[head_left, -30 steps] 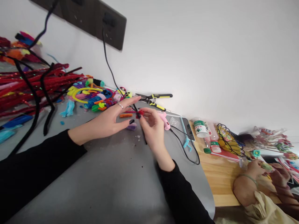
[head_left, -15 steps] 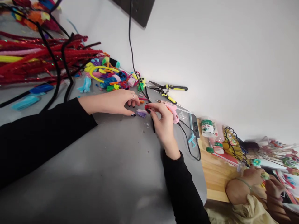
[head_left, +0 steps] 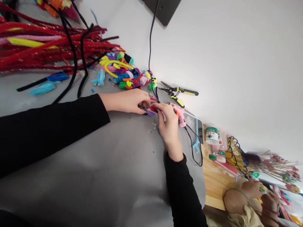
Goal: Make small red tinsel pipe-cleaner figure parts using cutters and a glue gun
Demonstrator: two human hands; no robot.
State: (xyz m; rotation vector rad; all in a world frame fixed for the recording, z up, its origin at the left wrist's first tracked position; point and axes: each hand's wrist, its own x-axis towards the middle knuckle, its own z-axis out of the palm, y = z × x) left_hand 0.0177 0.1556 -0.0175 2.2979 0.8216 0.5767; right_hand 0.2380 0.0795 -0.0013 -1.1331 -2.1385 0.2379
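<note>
My left hand (head_left: 129, 100) rests knuckles-up on the grey mat (head_left: 94, 164), fingers curled down over small bits beside a purple fuzzy piece (head_left: 150, 112). My right hand (head_left: 168, 123) meets it from the right, thumb and fingers pinched on a small red fuzzy piece (head_left: 153, 108) with a black stem. A ring shows on a left finger. Both arms wear black sleeves.
A pile of colourful pipe-cleaner scraps (head_left: 123, 74) and long red stems (head_left: 47, 47) lie at the back left. Yellow-handled pliers (head_left: 177, 93) and a pink glue gun (head_left: 181, 115) with a black cord lie to the right. Bottles (head_left: 211, 136) stand on the wooden table, where another person's hands (head_left: 255, 189) work.
My left hand has dropped from open and raised to curled on the mat. Both hands have come together, and the view has swung left and down.
</note>
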